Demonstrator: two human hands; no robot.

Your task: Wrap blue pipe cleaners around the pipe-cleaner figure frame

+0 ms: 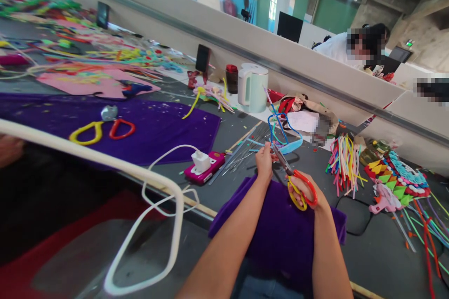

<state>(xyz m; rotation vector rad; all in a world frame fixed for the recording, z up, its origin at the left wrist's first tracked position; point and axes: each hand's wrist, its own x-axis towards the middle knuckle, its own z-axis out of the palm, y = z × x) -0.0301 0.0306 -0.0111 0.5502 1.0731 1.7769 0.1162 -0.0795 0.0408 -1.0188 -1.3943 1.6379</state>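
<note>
1. so our left hand [264, 164] has its fingertips pinched together on some blue fuzzy stems [278, 116], which are bent into loops and stick up past the fingers, over the table [372, 252].
2. our right hand [320, 196] has its fingers curled through the handles of the scissors [288, 169], one loop red and one yellow. the blades point at the left fingertips, and we can't tell if they're touching a stem.
3. right below our hands there's a purple cloth [280, 224], spread over the table edge and our lap.
4. just left of our left hand lie loose thin wires [238, 159], then a magenta power strip [218, 163] with a white plug [201, 162] in it.
5. to our right we've got a bunch of colorful stems [345, 163] and, past that, a pink glue gun [384, 198].
6. farther back, a pale green kettle [259, 86] stands near the partition [298, 58].
7. way off left, a second pair of scissors [99, 124] lies on another purple cloth [168, 126].
</note>
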